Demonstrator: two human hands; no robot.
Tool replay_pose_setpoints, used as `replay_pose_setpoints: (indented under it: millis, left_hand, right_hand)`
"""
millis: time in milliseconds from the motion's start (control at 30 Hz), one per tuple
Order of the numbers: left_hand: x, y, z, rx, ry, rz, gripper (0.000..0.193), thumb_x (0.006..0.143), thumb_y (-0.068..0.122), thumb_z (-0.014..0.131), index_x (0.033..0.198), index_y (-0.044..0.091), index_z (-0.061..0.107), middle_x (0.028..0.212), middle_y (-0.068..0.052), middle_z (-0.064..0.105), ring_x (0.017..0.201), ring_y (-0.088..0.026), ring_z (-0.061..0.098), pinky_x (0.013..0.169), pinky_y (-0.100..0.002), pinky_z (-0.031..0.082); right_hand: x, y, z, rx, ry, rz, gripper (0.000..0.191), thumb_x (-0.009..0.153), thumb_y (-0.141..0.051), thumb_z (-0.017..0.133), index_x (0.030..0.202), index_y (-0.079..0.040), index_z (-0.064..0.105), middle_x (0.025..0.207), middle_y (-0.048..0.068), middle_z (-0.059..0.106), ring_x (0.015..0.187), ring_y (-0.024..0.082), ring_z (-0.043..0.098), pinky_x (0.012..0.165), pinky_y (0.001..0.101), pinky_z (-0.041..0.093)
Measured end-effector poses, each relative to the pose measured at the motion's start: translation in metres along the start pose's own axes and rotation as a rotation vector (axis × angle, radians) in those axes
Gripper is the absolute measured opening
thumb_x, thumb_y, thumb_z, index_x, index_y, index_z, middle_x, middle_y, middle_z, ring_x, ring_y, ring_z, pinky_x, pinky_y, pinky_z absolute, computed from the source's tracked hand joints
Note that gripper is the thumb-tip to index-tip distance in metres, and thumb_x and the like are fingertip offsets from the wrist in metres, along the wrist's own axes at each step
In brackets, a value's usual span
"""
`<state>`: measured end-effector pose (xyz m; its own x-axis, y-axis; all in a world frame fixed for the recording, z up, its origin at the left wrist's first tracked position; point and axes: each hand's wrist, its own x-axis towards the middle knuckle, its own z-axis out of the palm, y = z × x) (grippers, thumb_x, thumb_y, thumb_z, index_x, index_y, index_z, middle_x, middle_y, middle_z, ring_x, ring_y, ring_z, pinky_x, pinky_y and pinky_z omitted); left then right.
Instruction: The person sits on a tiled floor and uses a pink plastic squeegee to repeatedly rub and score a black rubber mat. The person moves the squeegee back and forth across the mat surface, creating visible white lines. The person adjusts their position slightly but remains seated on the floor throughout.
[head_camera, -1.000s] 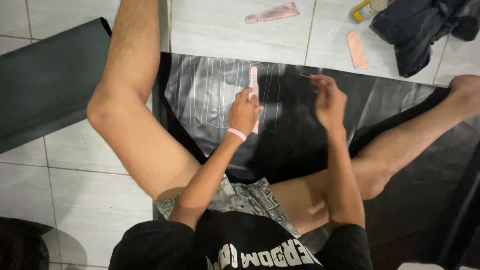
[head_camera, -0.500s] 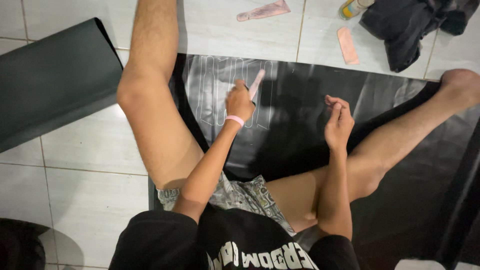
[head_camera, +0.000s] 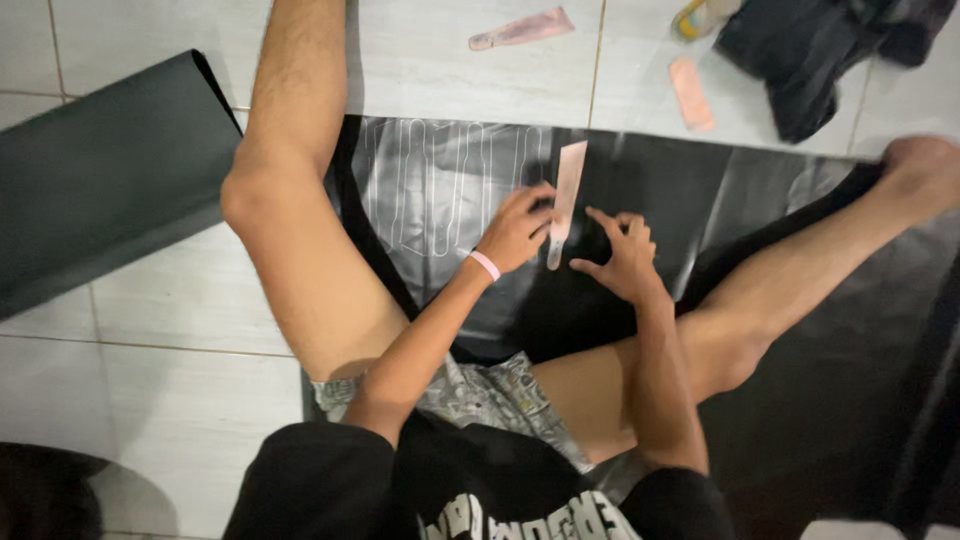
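I sit on a tiled floor with my legs spread around a black sheet (head_camera: 790, 190). Pale traced outlines (head_camera: 440, 190) cover its left part. A long pinkish template strip (head_camera: 570, 180) lies flat on the sheet just right of those outlines. My left hand (head_camera: 515, 230), with a pink wristband, presses its fingers on the strip's left edge. My right hand (head_camera: 620, 255) rests on the sheet just right of the strip's lower end, fingers spread and holding nothing.
A dark green sheet (head_camera: 100, 180) lies on the tiles at the left. Two more pinkish strips (head_camera: 520, 28) (head_camera: 692, 92) lie beyond the black sheet. A dark cloth bundle (head_camera: 820, 50) and a small yellow item (head_camera: 700, 15) sit at the top right.
My left hand has brought the strip down from a raised tilt and laid it flat on the sheet. My right hand has moved left and down onto the sheet beside it.
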<state>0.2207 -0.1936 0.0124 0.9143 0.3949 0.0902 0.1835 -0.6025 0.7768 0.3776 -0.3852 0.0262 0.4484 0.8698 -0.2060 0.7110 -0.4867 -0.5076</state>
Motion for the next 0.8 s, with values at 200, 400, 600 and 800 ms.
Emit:
replay_pose_setpoints:
  millis: [200,400,600,800]
  left_hand:
    - [-0.009,-0.004,-0.012,0.031,0.014,-0.191,0.082,0.061,0.037,0.096,0.136,0.024,0.064,0.161,-0.014,0.032,0.150,-0.037,0.028,0.122,-0.054,0.023]
    - [-0.003,-0.002,-0.015,0.040,-0.007,-0.215,0.085,0.062,0.038,0.096,0.140,0.029,0.063,0.164,-0.013,0.027,0.151,-0.037,0.026,0.123,-0.054,0.021]
    - [-0.004,-0.002,-0.015,0.036,-0.053,-0.253,0.085,0.063,0.040,0.096,0.140,0.031,0.062,0.164,-0.011,0.024,0.151,-0.036,0.022,0.123,-0.056,0.018]
    - [-0.003,-0.001,-0.016,0.053,-0.087,-0.266,0.087,0.063,0.041,0.096,0.141,0.030,0.061,0.165,-0.011,0.022,0.152,-0.036,0.021,0.123,-0.056,0.017]
  right_hand:
    - [0.013,-0.018,0.005,-0.045,-0.066,0.043,0.103,0.066,-0.057,0.090,0.155,-0.035,0.045,0.135,0.017,0.041,0.121,0.040,0.043,0.096,0.0604,0.040]
    - [0.019,-0.017,0.003,-0.057,-0.085,0.039,0.102,0.066,-0.057,0.090,0.155,-0.036,0.046,0.134,0.015,0.041,0.121,0.037,0.042,0.095,0.0578,0.038]
    - [0.019,-0.016,0.005,-0.064,-0.094,0.038,0.101,0.067,-0.055,0.090,0.156,-0.038,0.046,0.134,0.012,0.041,0.119,0.035,0.041,0.095,0.0550,0.037]
    - [0.017,-0.017,0.004,-0.076,-0.097,0.038,0.099,0.068,-0.056,0.089,0.156,-0.037,0.046,0.132,0.012,0.041,0.115,0.033,0.041,0.091,0.0517,0.036]
